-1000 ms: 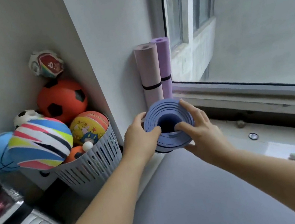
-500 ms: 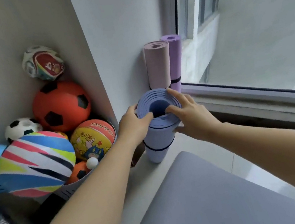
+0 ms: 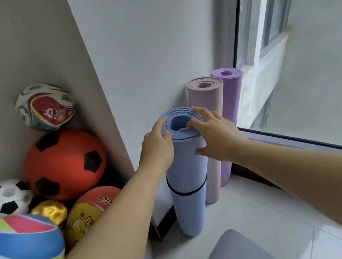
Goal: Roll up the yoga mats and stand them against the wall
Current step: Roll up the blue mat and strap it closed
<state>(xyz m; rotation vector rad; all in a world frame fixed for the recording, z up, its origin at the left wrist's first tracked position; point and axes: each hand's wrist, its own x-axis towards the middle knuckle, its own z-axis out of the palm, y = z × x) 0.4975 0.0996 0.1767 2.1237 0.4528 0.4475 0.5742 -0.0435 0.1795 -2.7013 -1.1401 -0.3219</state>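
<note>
Blue yoga mat upright at the wall, both hands on its top end.

Blue yoga mat, rolled and banded, stands at the floor's edge under the white wall, long axis vertical, just beside the pink mat and purple mat. Left hand curls round the top rim from the left. Right hand grips from the right, fingertips over the rim, thumb on the side. Roll sits between the hands, neither nearer. Contact with the wall cannot be told.
</note>
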